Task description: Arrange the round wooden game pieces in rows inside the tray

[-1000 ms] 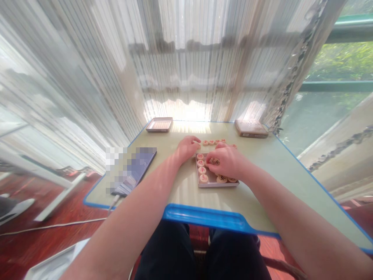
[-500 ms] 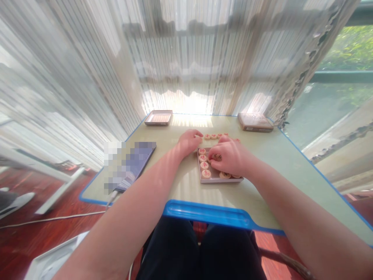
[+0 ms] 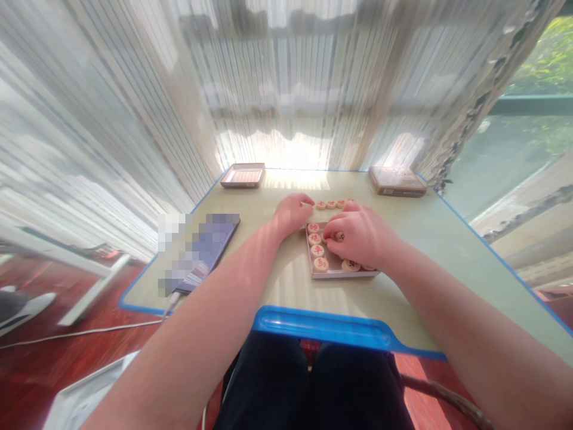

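Observation:
A shallow box of round wooden Chinese chess pieces sits in front of me on the table. Down its left side runs a column of red-marked pieces; a black-marked piece lies near its front edge. My right hand reaches into the box, fingers closed around a piece they mostly hide. Another dark-marked piece shows in the gap of that hand. Behind the box, my left hand has its fingertips pinched on a pale piece at the left end of a row of red-marked pieces.
A phone with a cable lies at the left. An open shallow tray stands at the back left, a flat closed box at the back right. The table has a blue edge with a moulded groove near my lap. Curtains hang behind.
The view has shifted slightly, so the box and pieces appear a little further right. Both hands keep nearly the same places, the right in the box, the left at the row's end.

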A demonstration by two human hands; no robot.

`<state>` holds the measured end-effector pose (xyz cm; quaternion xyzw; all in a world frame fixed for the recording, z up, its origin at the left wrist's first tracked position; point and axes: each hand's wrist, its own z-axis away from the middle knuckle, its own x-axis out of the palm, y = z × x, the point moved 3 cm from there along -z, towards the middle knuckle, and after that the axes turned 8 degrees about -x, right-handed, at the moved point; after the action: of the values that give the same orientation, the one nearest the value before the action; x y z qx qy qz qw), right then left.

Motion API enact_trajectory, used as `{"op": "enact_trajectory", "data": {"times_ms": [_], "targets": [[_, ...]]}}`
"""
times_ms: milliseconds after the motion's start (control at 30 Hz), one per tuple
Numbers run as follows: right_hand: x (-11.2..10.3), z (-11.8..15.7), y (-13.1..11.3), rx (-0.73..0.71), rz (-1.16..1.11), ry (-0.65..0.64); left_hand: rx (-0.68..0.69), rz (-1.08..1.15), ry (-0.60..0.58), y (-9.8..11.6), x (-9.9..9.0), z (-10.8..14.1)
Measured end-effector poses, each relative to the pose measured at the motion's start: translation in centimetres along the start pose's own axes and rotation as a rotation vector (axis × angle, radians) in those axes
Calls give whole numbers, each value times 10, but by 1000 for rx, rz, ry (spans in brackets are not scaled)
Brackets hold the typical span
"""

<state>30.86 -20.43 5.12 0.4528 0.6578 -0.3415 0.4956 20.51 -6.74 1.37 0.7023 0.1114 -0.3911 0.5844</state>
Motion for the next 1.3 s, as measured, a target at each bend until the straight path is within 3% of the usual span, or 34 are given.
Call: {"op": "enact_trajectory", "data": {"times_ms": [600,933,1133,1200,1300], "targets": [[6,-2,5,102,-15,58,-2,-14,-11,2,3,-2],[-2,4,15,201,-3,249,-11,-1,-33,3,2,0],[-5,15,52,379,-45,515,-15,-2,-25,0,2,-3],[-1,20,69,469,-53,498,-19,11,-15,-1,2,-3],[7,24,85,550,-93,351,-1,21,-5,-1,1,-2]]}}
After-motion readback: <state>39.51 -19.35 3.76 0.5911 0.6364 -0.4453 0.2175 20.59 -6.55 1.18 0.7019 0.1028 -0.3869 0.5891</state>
